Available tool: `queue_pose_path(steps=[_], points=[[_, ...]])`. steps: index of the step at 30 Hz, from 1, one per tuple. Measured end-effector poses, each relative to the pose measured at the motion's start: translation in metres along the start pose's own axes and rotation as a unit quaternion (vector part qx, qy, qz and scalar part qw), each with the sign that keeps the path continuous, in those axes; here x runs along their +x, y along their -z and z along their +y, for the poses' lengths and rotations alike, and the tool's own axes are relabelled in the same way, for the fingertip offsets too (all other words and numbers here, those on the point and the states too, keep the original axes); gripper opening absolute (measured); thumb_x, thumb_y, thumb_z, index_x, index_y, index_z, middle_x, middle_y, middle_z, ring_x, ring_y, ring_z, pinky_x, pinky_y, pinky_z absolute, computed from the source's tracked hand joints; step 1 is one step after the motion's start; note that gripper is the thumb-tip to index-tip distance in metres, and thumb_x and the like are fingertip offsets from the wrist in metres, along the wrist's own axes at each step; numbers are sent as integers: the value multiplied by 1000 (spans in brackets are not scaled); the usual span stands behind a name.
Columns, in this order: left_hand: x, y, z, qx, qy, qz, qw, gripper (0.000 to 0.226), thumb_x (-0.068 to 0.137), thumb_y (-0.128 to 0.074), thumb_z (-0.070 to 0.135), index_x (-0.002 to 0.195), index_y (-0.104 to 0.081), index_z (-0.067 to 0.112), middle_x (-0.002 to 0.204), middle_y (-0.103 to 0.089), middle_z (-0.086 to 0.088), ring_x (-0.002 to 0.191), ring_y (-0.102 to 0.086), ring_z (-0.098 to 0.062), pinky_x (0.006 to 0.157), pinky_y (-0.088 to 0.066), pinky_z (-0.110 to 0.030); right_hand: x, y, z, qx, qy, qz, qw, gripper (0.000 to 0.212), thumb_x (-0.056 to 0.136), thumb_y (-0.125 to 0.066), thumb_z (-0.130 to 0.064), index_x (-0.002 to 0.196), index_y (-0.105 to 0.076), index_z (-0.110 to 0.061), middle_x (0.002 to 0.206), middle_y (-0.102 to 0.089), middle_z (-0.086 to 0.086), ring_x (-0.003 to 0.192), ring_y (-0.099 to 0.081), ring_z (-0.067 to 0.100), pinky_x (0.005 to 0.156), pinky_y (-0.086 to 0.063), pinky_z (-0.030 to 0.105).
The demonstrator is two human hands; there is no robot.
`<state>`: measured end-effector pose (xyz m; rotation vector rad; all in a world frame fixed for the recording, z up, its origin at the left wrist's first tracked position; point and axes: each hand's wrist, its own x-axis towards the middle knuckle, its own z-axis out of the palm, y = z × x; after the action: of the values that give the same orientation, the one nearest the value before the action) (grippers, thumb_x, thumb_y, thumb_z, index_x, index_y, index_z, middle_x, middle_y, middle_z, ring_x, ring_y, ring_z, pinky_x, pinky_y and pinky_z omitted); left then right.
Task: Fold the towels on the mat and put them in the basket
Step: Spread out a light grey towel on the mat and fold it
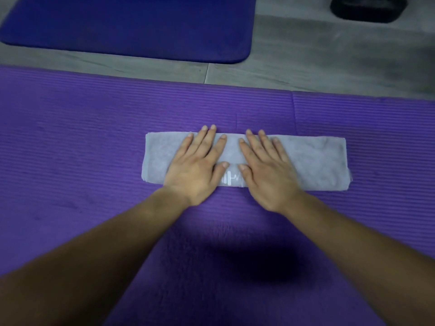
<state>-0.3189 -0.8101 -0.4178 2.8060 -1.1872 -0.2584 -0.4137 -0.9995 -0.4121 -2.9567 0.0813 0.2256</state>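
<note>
A pale grey towel [317, 161] lies folded into a long narrow strip across the purple ribbed mat [82, 137]. My left hand [197, 165] rests flat on the strip's left half, fingers straight and spread. My right hand [266, 168] lies flat just right of the middle, fingers straight too. The thumbs nearly meet over a small white printed mark near the towel's front edge. Both ends of the strip stick out beyond my hands.
A dark blue mat [131, 27] lies on the grey tiled floor [329, 57] beyond the purple mat. A black container [367, 8], cut off by the frame, sits at the top right. A seam [293, 114] runs across the purple mat right of centre.
</note>
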Motion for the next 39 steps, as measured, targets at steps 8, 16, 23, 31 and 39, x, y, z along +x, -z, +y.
queue_pose_path(steps=[8,16,23,31,39], points=[[1,4,-6,8,5,-15,1000,73,100,-1,63,163,-1,27,171,3,-1,157,10,-15,128,5,-43,-39,13,99,-43,-95,-34,994,74,98,-3,-69,161,2,-30,170,3,-3,155,12,18,126,8,42],[-8,6,33,-48,-8,52,997,62,104,-19,43,159,-30,16,170,-11,-12,158,-4,-24,128,0,-49,-34,25,86,-17,-129,22,991,74,99,-9,-59,161,-15,-20,169,-8,7,156,5,26,125,8,47],[-8,-5,26,-19,37,11,999,68,103,-9,54,163,-11,23,171,0,-5,158,8,-18,127,7,-47,-12,1,9,33,-11,36,999,64,103,-19,-46,159,-28,-15,168,-16,6,156,-7,25,127,-6,45],[-28,2,-63,14,38,33,999,73,103,-22,57,161,-26,14,168,-22,-12,157,-15,-25,127,-10,-48,-14,-2,20,-40,-13,5,999,67,104,-5,-55,161,-16,-22,169,-8,2,157,-1,24,127,-5,47],[-27,13,-122,-26,7,4,1000,77,101,-15,65,162,-22,18,169,-15,-12,157,-12,-25,128,-11,-45,-13,-2,18,-41,-14,-10,999,70,103,1,-57,162,-13,-21,169,-6,3,157,0,23,127,-6,48]])
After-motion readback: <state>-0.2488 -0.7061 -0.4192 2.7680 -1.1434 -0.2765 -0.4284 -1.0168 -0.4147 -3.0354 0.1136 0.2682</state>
